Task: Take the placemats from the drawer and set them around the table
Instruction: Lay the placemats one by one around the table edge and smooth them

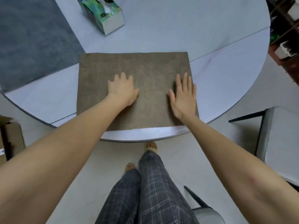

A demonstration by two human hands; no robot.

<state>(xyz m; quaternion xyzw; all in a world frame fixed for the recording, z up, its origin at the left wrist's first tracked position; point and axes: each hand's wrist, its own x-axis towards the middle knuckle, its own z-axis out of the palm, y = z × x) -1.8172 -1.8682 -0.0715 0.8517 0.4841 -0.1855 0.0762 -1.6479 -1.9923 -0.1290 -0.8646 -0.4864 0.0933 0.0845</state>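
Note:
A brown placemat [145, 67] lies flat on the round pale table [210, 88], close to its near edge. My left hand [123, 89] rests palm down on the mat's middle left with fingers spread. My right hand [183, 96] lies flat on the mat near its right edge, fingers straight. A grey-blue placemat [32, 41] lies on the table at the far left, partly out of view. No drawer is in view.
A green-patterned tissue box [103, 13] stands on the table beyond the brown mat. A grey chair [278, 139] stands at the right, a second chair's back [203, 210] at the bottom right. Cardboard boxes [9, 139] sit on the floor left; shelves [286, 33] stand far right.

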